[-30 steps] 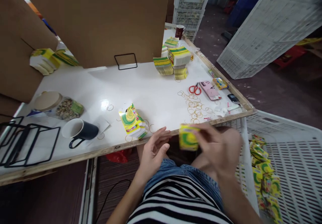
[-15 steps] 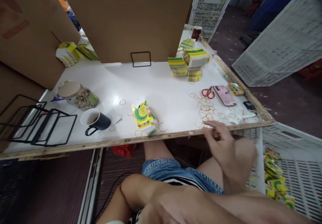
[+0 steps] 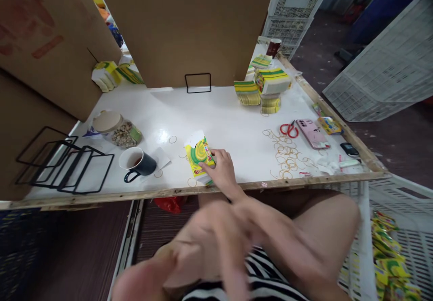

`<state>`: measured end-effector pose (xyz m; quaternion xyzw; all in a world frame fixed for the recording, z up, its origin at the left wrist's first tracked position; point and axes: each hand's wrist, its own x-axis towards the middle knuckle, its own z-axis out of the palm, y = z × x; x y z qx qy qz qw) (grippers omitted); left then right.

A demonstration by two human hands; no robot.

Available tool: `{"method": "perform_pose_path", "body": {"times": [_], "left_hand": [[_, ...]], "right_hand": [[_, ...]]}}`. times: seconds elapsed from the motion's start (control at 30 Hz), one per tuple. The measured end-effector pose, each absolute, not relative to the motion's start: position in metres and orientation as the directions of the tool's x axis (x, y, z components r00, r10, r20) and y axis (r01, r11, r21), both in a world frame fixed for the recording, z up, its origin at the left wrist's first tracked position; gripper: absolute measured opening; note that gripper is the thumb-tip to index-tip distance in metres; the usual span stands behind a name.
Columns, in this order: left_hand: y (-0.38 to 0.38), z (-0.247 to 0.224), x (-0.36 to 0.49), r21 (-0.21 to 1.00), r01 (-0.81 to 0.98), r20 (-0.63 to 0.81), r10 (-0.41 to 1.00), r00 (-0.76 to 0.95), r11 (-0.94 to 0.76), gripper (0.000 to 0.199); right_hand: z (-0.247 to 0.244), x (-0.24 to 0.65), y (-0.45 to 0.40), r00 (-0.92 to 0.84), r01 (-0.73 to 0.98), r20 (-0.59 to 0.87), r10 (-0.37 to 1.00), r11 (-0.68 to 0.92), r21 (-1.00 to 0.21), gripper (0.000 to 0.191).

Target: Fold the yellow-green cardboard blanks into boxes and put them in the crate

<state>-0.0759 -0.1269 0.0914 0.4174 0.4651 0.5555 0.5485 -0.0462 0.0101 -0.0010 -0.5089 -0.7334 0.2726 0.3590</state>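
My right hand (image 3: 223,171) is at the table's front edge, its thumb on top of a stack of yellow-green printed packets (image 3: 196,155) and its fingers round the right side. My left hand (image 3: 227,242) is low in front of my body, near my right wrist, smeared by motion; its fingers cannot be made out. Thin rubber bands (image 3: 286,154) lie in a loose pile on the right of the white table (image 3: 216,120), and a few single ones are near the stack.
A dark mug (image 3: 144,163), a nut jar (image 3: 126,134) and black wire frames (image 3: 86,168) stand left. Packet bundles (image 3: 272,82) sit at the back right, with red scissors (image 3: 289,130) and a pink phone (image 3: 311,134) nearer. A white basket (image 3: 417,238) of packets is lower right.
My right hand has moved left from beside the rubber bands onto the packet stack. My left arm, stretched to the lower right before, has drawn back in front of my body. The view has shifted slightly.
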Motion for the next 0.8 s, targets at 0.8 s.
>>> {"method": "perform_pose_path", "body": {"times": [0.8], "left_hand": [[-0.079,0.014,-0.097,0.785,-0.607,-0.096,0.992,0.077,0.123,0.072]], "right_hand": [[0.029,0.04,-0.064,-0.046,-0.015,0.041,0.998,0.04,-0.999,0.017]]}}
